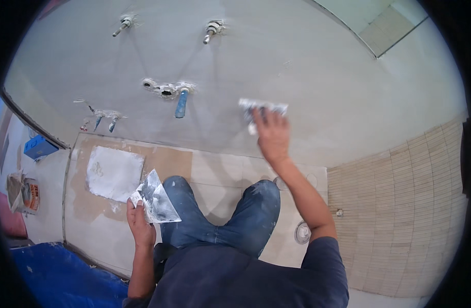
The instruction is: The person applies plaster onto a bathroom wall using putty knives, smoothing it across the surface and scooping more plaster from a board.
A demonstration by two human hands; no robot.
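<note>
My left hand (140, 226) is closed on a triangular metal plastering trowel (161, 200) smeared with white compound, held low beside my left knee. My right hand (271, 133) grips a wide metal filling blade (263, 103) with white smears, up against the grey plastered wall (322, 87), its fingers over the back of the blade. To its left, pipe fittings stick out of the wall, among them a blue plug (181, 105) with rough white filler around its base, and two upper fittings (210, 32).
A white board (114, 174) lies on brown cardboard (171, 161) at lower left. A blue case (39, 148), a paper sack (27, 195) and a blue tarp (61, 272) are at far left. A beige tiled wall (387, 210) stands right; a round drain fitting (302, 233) is by my right knee.
</note>
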